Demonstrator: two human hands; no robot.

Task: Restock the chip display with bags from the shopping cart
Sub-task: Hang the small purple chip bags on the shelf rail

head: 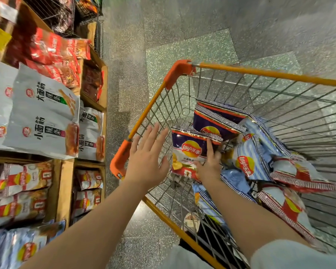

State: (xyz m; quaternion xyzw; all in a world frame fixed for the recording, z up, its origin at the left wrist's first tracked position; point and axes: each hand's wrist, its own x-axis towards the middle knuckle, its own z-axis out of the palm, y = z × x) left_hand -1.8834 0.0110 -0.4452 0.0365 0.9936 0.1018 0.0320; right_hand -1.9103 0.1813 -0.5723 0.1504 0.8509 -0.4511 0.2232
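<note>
A wire shopping cart (149, 105) with orange and yellow rim stands on the right, holding several Lay's chip bags. My right hand (209, 164) grips a dark blue and white Lay's bag (188, 150) standing upright at the cart's left side. A second dark blue bag (215, 121) stands behind it; light blue striped bags (250, 158) and red and white bags (291, 202) lie to the right. My left hand (147, 154) hovers open over the cart's left rim, fingers spread, holding nothing. The chip display (27, 183) with red and white Lay's bags fills wooden bins at lower left.
White noodle-snack bags (41, 113) and red snack packets (54, 49) fill upper wooden shelf bins on the left. Wire baskets (58, 14) stand at the top left. A speckled stone floor aisle (124, 94) runs between the shelf and the cart.
</note>
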